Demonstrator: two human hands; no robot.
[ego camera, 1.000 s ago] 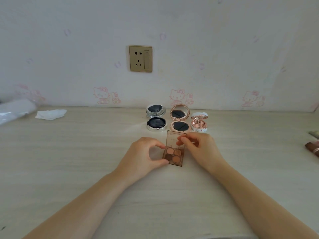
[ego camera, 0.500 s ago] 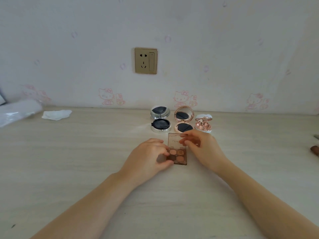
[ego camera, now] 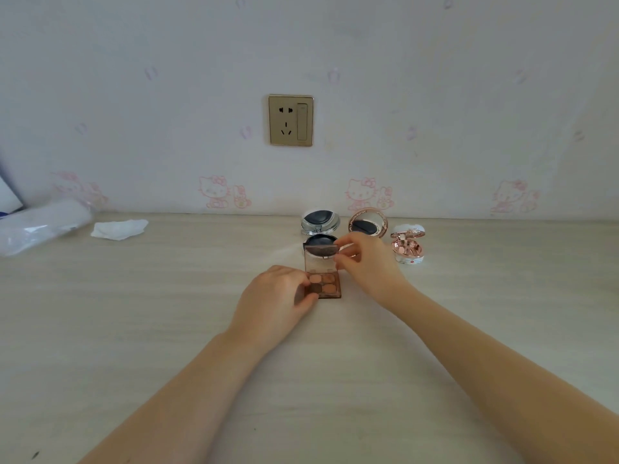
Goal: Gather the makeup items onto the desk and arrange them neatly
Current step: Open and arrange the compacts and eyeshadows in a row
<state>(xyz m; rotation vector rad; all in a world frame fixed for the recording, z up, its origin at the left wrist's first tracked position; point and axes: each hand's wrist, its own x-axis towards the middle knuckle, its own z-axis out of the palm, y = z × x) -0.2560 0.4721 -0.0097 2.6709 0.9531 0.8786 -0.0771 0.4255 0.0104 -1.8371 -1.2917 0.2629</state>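
Note:
A small brown eyeshadow palette (ego camera: 324, 285) with several warm-toned pans lies on the pale wooden desk (ego camera: 134, 313). My left hand (ego camera: 278, 299) grips its base from the left. My right hand (ego camera: 365, 262) pinches the right edge of its clear lid, which stands nearly upright. Behind the palette stand three open compacts in a row: a silver one (ego camera: 320, 226) with a dark cushion, a rose-gold one (ego camera: 368, 224) partly hidden by my right hand, and a small pink-and-white one (ego camera: 408, 246).
A crumpled white tissue (ego camera: 119, 228) and a clear plastic-wrapped roll (ego camera: 40, 226) lie at the back left. A gold wall socket (ego camera: 290, 119) sits above the desk on the wallpapered wall.
The palette's lid has swung up from lying back to nearly upright under my right hand. The items at the right desk edge have left the view.

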